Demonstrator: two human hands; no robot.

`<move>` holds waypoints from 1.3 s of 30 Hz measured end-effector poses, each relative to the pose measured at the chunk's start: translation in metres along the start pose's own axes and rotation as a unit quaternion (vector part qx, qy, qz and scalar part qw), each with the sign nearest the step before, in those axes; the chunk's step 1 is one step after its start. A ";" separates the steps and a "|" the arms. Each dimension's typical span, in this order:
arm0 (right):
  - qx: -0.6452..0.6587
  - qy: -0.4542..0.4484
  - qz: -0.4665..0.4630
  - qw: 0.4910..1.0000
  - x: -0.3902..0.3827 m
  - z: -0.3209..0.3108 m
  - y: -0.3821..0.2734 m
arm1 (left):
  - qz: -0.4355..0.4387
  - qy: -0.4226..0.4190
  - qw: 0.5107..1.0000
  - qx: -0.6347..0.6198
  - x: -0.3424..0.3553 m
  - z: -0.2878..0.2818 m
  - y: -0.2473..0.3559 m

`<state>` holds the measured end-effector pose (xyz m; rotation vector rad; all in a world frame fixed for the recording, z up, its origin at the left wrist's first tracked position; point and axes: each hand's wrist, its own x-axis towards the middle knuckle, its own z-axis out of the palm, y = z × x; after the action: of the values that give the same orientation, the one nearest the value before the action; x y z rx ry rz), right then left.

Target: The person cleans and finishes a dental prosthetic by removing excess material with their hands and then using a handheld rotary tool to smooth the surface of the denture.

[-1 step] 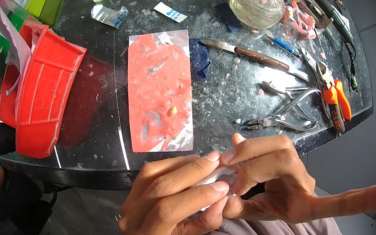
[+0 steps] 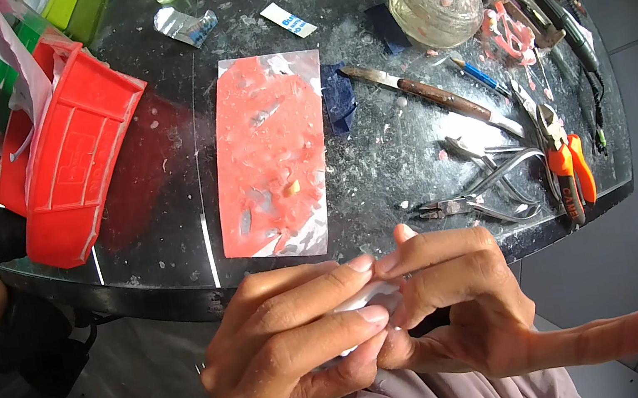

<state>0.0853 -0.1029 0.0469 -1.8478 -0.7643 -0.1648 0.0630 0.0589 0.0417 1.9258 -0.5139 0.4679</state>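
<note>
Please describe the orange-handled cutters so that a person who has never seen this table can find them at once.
On the dark table, find the round glass bottle on the right half. Come from it toward the near right edge, just past the silver pliers. The cutters lie there, their orange grips setting them apart from the pliers' bare metal.

The held piece (image 2: 386, 297) is greyish white, the table (image 2: 377, 168) black (thickly flecked with white), the bin (image 2: 85, 154) at its left edge red, the sheet (image 2: 270, 161) blotched coral, the cutter handles (image 2: 560, 162) near the right edge orange and black
</note>
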 end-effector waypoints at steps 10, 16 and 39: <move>0.264 0.102 0.044 0.958 0.001 0.007 -0.003 | -0.120 -0.023 0.973 -0.195 0.005 -0.020 0.000; 0.242 0.125 -0.085 0.958 -0.005 0.025 0.012 | -0.102 0.051 0.964 -0.241 0.005 -0.020 -0.002; 0.226 0.140 -0.039 0.963 -0.016 0.022 0.006 | -0.043 0.031 0.973 -0.226 0.004 0.006 -0.007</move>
<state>0.0710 -0.0923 0.0255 -1.3272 -0.6150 -0.2710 0.0706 0.0558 0.0362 1.4849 -0.4493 0.3194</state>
